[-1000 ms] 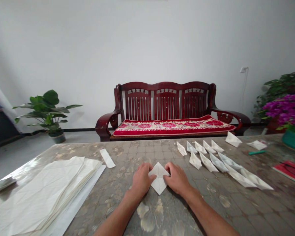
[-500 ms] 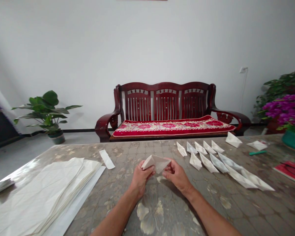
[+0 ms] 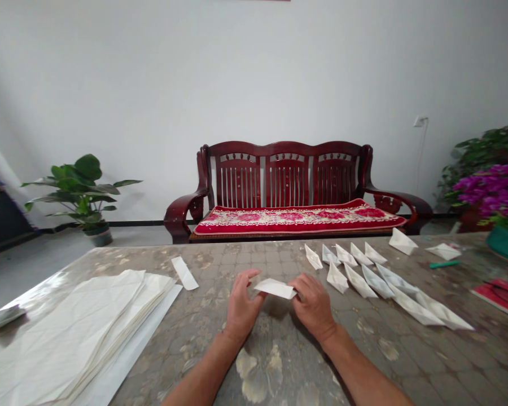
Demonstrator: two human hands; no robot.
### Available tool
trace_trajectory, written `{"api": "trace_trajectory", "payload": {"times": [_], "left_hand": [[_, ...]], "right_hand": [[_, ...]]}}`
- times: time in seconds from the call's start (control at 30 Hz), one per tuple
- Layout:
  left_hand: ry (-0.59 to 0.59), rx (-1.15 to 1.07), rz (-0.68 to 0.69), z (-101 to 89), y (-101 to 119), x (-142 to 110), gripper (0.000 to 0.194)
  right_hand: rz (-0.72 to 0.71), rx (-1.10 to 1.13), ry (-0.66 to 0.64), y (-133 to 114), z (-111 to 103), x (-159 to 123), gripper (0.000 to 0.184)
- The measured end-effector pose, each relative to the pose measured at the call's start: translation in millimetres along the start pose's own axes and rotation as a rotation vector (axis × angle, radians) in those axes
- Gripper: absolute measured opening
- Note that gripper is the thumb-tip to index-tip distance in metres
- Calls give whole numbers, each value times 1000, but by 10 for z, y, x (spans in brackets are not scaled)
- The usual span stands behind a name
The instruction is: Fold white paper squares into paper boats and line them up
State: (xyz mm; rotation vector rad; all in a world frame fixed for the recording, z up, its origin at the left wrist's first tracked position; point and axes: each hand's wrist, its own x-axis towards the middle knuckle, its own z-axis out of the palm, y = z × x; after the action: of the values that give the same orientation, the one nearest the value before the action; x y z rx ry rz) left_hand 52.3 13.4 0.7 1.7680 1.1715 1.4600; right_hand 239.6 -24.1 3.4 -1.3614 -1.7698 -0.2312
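Where hands (image 3: 242, 303) hold folded paper (image 3: 276, 288), its underside is (mostly) hidden

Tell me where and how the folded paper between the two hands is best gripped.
Probably pinch the folded paper at its two narrow ends, left hand from the left, right hand from the right. It is thin and stretches sideways between them, so the ends offer slim edges for thumb and fingers, leaving its middle uncovered.

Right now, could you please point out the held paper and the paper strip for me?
Held paper (image 3: 275, 288), head view: middle of its visible face.
Paper strip (image 3: 185, 273), head view: middle of its visible face.
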Motion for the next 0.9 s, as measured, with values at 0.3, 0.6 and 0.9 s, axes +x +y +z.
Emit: {"api": "trace_trajectory", "payload": {"times": [0.3, 0.6, 0.9], "left_hand": [[-441, 486, 337, -68, -3, -70, 28], [-536, 520, 212, -93, 27, -56, 24], [-508, 500, 142, -97, 53, -32, 27]], "right_hand": [[-137, -168, -307, 32, 37, -60, 21], [-81, -151, -391, -58, -88, -32, 18], [76, -61, -487, -32, -42, -10, 23]]}}
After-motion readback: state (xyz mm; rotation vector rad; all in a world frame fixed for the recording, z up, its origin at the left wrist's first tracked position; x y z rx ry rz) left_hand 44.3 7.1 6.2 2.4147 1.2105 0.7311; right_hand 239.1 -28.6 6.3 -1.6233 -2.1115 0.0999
